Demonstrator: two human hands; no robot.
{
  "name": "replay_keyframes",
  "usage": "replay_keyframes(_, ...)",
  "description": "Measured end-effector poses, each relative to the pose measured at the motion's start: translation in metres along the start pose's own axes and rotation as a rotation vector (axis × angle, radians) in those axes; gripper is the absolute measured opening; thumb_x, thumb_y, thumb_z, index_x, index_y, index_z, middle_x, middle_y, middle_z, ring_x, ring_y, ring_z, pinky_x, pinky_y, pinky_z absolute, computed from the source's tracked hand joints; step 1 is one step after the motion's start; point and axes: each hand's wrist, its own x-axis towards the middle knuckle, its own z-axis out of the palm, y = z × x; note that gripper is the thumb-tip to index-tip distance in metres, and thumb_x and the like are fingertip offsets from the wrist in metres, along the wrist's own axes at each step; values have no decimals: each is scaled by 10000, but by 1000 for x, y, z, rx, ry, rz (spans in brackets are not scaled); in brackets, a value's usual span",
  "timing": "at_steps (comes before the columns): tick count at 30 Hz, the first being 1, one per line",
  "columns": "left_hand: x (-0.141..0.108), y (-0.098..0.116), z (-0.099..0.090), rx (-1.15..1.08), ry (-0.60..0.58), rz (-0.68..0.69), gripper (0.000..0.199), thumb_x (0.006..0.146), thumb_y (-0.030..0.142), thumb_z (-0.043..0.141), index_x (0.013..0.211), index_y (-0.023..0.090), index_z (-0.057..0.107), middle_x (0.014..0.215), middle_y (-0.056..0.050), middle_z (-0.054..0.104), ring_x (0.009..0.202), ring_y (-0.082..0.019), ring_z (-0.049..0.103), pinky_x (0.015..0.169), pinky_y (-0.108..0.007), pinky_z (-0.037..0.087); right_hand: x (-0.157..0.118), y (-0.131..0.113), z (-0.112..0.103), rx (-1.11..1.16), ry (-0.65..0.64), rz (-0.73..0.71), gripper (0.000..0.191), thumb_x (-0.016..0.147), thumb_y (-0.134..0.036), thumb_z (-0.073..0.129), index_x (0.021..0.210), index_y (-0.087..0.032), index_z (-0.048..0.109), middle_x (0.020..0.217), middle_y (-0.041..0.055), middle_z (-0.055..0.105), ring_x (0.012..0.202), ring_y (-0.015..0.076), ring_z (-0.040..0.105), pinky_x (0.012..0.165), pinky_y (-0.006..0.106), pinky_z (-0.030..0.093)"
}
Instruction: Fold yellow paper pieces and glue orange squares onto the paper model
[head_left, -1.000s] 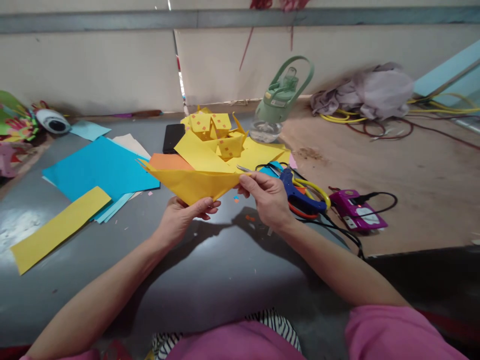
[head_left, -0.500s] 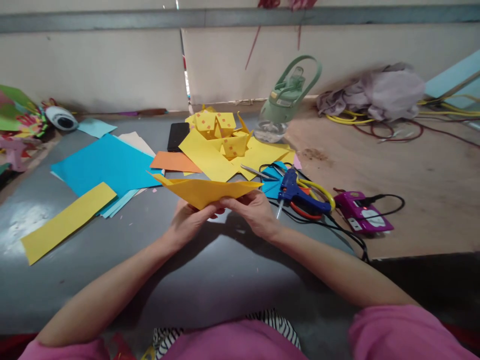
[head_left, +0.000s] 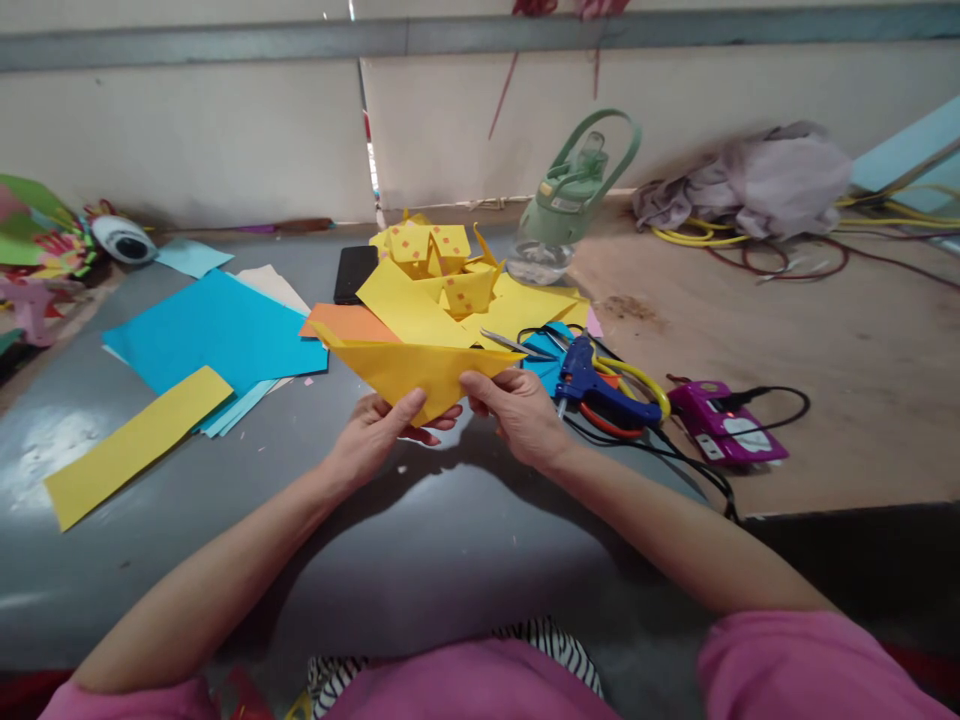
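Observation:
A folded yellow paper (head_left: 409,372), roughly triangular with its point downward, is held up over the grey table (head_left: 420,560). My left hand (head_left: 386,425) pinches its lower part, thumb on the near face and fingers beneath. My right hand (head_left: 517,410) grips its lower right edge between thumb and fingers. Behind it lie yellow sheets (head_left: 397,305) and folded yellow pieces with orange dots (head_left: 469,293). Just right of the paper are scissors (head_left: 517,343) and a blue glue gun (head_left: 592,385).
Blue sheets (head_left: 217,330) and a yellow strip (head_left: 139,445) lie left. Further back are an orange paper (head_left: 349,322), a black phone (head_left: 355,274) and a green-topped bottle (head_left: 559,210). A purple power box (head_left: 724,425) with black cables sits right.
The folded yellow paper has tilted so more of its near face shows. My left thumb now lies on that face, and my right hand has shifted slightly to the right along the edge.

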Motion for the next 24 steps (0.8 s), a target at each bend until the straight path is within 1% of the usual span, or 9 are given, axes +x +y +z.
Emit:
replay_keyframes(4, 1, -1, 1, -21, -25, -24, 638, 837, 686, 659, 1170, 150, 750, 1072, -169, 796, 956, -281, 778, 734, -318, 612, 1, -3, -2, -12, 2, -14, 646, 696, -763, 737, 472, -208, 494, 501, -28, 470, 489, 88, 367, 452, 270, 264)
replay_keyframes(9, 2, -1, 1, -71, -2, -42, 616, 849, 656, 672, 1147, 122, 750, 1065, -185, 794, 957, -282, 779, 726, -320, 621, 7, -4, -6, 44, 87, -53, 632, 605, -737, 817, 462, -211, 497, 480, -39, 468, 491, 85, 384, 468, 266, 270)
replay_keyframes(11, 2, 0, 0, -80, 4, -57, 627, 846, 656, 677, 1150, 111, 747, 1067, -195, 791, 956, -287, 779, 724, -327, 626, 9, -5, -7, 58, 103, -60, 623, 582, -722, 837, 466, -211, 499, 477, -44, 472, 485, 81, 373, 467, 264, 271)
replay_keyframes(13, 3, 1, 0, -86, 8, -68, 640, 837, 657, 687, 1156, 106, 746, 1069, -201, 789, 960, -293, 778, 727, -333, 630, 11, -5, -9, 73, 107, -72, 592, 572, -706, 851, 495, -208, 541, 479, -52, 476, 476, 76, 357, 464, 262, 272)
replay_keyframes(16, 2, 1, 1, -95, 8, -75, 621, 838, 649, 691, 1144, 112, 751, 1060, -197, 792, 960, -285, 778, 730, -327, 634, 12, -4, -10, 88, 109, -107, 540, 595, -693, 850, 560, -203, 626, 476, -61, 473, 465, 73, 352, 460, 258, 273)
replay_keyframes(20, 1, 1, 1, -94, 9, -73, 585, 847, 647, 681, 1118, 135, 758, 1064, -188, 793, 949, -271, 778, 711, -313, 634, 12, -3, -11, 64, 115, -140, 560, 660, -713, 804, 534, -204, 606, 478, -52, 479, 464, 74, 367, 465, 254, 301)
replay_keyframes(24, 3, 1, -2, -92, 19, -70, 602, 831, 680, 674, 1034, 122, 771, 1066, -199, 790, 951, -279, 776, 716, -319, 634, 17, -10, -16, 73, 181, -121, 601, 664, -790, 743, 565, -207, 637, 558, -10, 572, 481, 89, 413, 455, 260, 324)
